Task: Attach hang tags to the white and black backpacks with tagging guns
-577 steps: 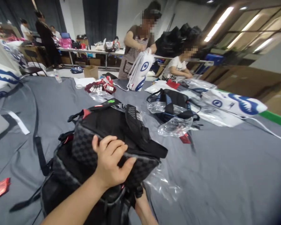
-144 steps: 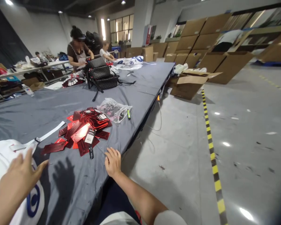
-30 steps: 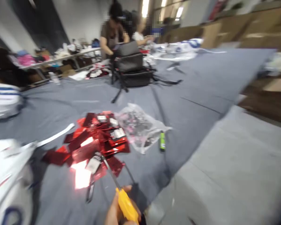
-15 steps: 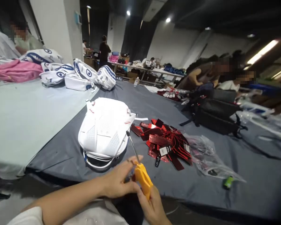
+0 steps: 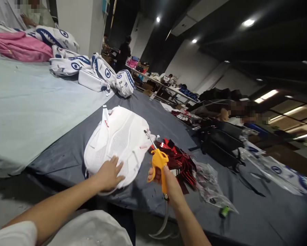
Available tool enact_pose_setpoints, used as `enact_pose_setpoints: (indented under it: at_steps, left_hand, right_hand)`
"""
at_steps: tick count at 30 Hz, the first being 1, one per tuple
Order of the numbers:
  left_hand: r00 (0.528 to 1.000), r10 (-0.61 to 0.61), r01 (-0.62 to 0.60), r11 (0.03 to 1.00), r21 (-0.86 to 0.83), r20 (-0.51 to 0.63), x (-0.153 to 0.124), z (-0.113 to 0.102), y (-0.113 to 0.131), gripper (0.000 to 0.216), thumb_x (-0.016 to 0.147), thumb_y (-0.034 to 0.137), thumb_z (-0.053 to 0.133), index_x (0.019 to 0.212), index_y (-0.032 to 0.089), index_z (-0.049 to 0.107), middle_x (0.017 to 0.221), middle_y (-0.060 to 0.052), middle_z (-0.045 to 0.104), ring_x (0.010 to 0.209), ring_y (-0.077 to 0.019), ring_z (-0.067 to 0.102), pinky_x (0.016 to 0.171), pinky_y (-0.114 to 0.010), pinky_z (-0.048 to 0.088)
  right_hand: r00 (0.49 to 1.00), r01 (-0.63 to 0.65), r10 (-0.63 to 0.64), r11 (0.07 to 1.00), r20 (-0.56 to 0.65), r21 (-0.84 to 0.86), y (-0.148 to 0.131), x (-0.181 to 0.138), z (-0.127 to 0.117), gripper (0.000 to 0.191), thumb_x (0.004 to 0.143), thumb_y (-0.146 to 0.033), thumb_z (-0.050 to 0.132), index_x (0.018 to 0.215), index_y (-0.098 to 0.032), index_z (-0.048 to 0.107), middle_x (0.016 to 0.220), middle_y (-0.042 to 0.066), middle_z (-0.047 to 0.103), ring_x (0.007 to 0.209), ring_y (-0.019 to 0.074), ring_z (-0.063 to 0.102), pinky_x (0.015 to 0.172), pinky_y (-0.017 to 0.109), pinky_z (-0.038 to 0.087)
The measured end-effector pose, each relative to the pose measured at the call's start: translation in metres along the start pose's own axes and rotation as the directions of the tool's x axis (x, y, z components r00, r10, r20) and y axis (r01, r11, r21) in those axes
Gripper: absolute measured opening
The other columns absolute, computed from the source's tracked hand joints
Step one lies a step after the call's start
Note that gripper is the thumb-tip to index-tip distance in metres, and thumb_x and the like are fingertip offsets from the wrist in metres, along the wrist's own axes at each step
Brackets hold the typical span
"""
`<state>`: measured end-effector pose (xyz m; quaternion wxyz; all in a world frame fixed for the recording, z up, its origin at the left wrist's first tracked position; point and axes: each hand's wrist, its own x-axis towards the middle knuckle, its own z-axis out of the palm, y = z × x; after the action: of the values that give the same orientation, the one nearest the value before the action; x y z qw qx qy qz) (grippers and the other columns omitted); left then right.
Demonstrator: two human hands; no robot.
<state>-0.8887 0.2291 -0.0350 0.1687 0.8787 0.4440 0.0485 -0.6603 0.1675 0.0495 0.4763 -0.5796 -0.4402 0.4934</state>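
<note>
A white backpack (image 5: pixel 117 143) lies on its front on the grey table cover (image 5: pixel 66 160) near the front edge. My left hand (image 5: pixel 108 174) rests on its near side, fingers spread flat. My right hand (image 5: pixel 166 177) is closed round the yellow handle of an air blow gun (image 5: pixel 159 162). Its thin metal nozzle points up and left over the backpack's right edge. A clear hose hangs down from the handle below my wrist.
A heap of red hang tags (image 5: pixel 180 159) and a clear plastic bag (image 5: pixel 209 184) lie right of the backpack, with a small green object (image 5: pixel 223 212) near the edge. Black backpacks (image 5: pixel 222 143) sit further back beside seated people. White shark-print bags (image 5: pixel 99 73) and a pink bag (image 5: pixel 20 49) lie far left.
My left hand has left the blow gun and now lies on the white backpack. My right hand has raised the gun toward the backpack. The view has swung a little left.
</note>
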Motion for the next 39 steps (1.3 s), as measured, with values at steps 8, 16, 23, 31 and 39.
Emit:
enact_pose_setpoints:
  at_steps: [8,16,23,31,39]
  left_hand:
    - [0.852,-0.074,0.136,0.987,0.082,-0.518,-0.106,-0.021,-0.029,0.045,0.093,0.038,0.057,0.133,0.019,0.059,0.145,-0.020,0.052,0.139,-0.0396,0.043,0.114,-0.061,0.032]
    - [0.814,-0.505,0.376,0.835,-0.401,-0.287,-0.089,-0.037,-0.048,0.054,0.098,0.033,0.041,0.148,0.012,0.045,0.141,-0.022,0.057,0.135,-0.0387,0.050,0.106,-0.054,0.045]
    - [0.925,-0.328,0.127,-0.205,-0.971,0.190,-0.075,-0.043,-0.069,0.058,0.090,0.055,0.059,0.123,0.007,0.063,0.117,-0.021,0.071,0.101,-0.0292,0.072,0.080,-0.035,0.060]
    - [0.862,-0.261,0.289,-0.453,-0.843,0.435,-0.033,-0.036,-0.082,0.054,0.100,0.047,0.039,0.112,0.001,0.065,0.112,-0.026,0.071,0.080,-0.0257,0.074,0.056,-0.030,0.059]
    - [0.906,-0.423,0.122,0.225,-0.967,0.016,-0.037,-0.034,-0.067,0.054,0.100,0.048,0.039,0.142,0.016,0.050,0.128,-0.020,0.064,0.100,-0.0272,0.069,0.071,-0.034,0.056]
  right_hand:
    - [0.982,0.139,-0.037,0.800,0.183,-0.584,0.001,0.049,-0.001,0.069,0.086,-0.081,0.037,0.073,-0.017,0.060,0.072,0.007,0.064,0.066,0.0182,0.058,0.067,0.033,0.047]
    - [0.995,0.059,-0.095,0.403,0.022,-0.913,-0.031,0.084,-0.011,0.054,0.097,-0.060,0.030,0.080,-0.018,0.059,0.074,0.007,0.068,0.064,0.0176,0.061,0.061,0.027,0.037]
    - [0.914,0.144,0.232,0.582,0.333,-0.800,-0.040,0.050,0.011,0.058,0.093,-0.069,0.037,0.069,-0.019,0.056,0.061,0.004,0.064,0.051,0.0157,0.057,0.050,0.026,0.041]
    - [0.913,0.151,0.246,0.537,0.325,-0.830,-0.074,0.018,0.006,0.061,0.086,-0.077,0.038,0.062,-0.022,0.052,0.052,0.003,0.057,0.046,0.0159,0.052,0.046,0.027,0.041]
    - [0.942,0.239,0.102,0.459,0.318,-0.856,-0.081,0.009,0.004,0.062,0.089,-0.074,0.032,0.060,-0.022,0.050,0.051,0.003,0.055,0.045,0.0152,0.050,0.048,0.026,0.038]
